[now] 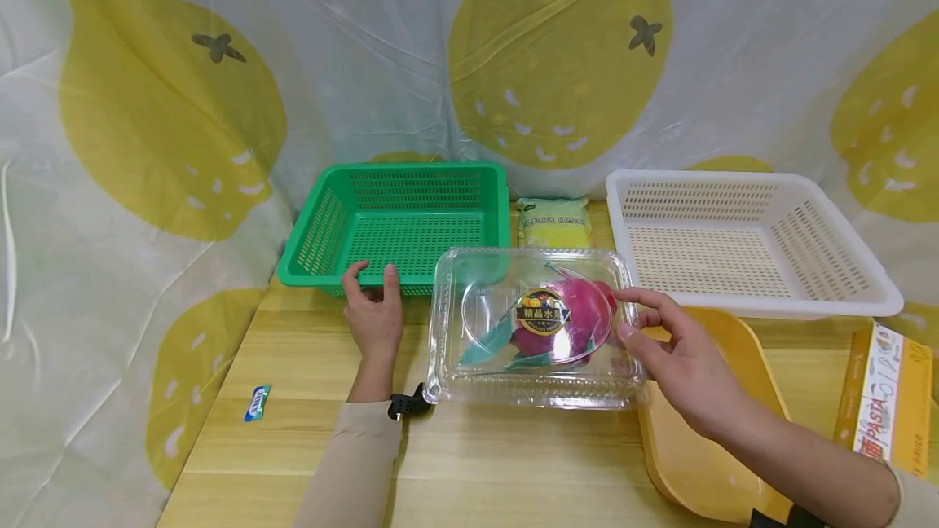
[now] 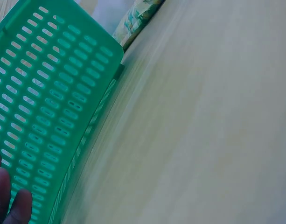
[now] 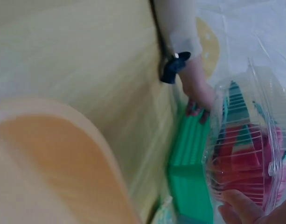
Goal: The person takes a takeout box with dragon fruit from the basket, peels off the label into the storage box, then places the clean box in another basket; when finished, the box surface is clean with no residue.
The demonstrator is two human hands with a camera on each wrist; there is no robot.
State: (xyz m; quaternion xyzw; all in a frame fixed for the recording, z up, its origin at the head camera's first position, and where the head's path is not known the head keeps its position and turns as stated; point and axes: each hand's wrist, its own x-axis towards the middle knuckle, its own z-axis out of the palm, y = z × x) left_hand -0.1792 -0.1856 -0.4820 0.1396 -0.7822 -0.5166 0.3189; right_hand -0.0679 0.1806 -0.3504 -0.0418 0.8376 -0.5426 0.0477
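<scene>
1. Box and fingers. A clear plastic clamshell fruit box (image 1: 528, 267) lies directly left of the right fingertips, its long axis running left to right, away from them. The right hand (image 1: 685, 365) pinches its right end between thumb and fingers.

2. Nearer hand. The right hand holds the box; the left hand (image 1: 376, 320) is just beyond its left end. The green basket (image 1: 418, 226) is nearer the left hand, lying forward and left of the right fingertips; in the head view the box overlaps its near right corner.

3. Left fingers. Thumb and forefinger stand spread at the basket's near rim, with nothing visible between them; whether they touch the rim cannot be told.

4. Lettering. Left of the right fingertips, a dark, gold-edged label (image 1: 543, 312) on the lid reads 精品水, the final character partly lost in glare. It covers part of the pink-red and green contents (image 1: 587, 304). Well right of the right fingers, a carton (image 1: 876, 398) reads "PASTA", 面 and, partly, "sauce". Beyond the right fingers and to their left, a yellow-green packet (image 1: 555, 222) bears Chinese characters too small to read. Left of the left hand, nearer the wearer, a small blue-green pack (image 1: 257, 403) has illegible lettering.

5. Surroundings. The white basket (image 1: 700, 259) lies beyond the right fingers; the orange tray (image 1: 722, 463) lies below the right hand.
</scene>
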